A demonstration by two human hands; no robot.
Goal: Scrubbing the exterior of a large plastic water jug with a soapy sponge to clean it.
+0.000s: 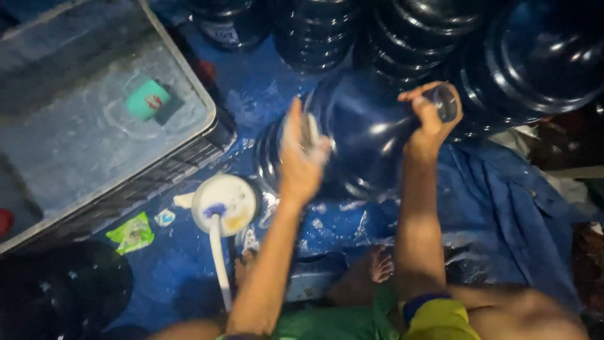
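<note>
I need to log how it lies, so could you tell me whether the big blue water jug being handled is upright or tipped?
Tipped: the jug lies sideways, its neck pointing right inside the right hand.

Blurred and cut-off parts

The left hand (301, 157) is smeared by motion; the stacked dark jugs (535, 56) are cropped at the top edge.

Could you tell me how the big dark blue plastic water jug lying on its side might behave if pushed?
The big dark blue plastic water jug looks round-bodied, so it would probably roll. Its glossy, seemingly wet surface may be slippery. The right hand grips its neck, likely steadying it.
</note>
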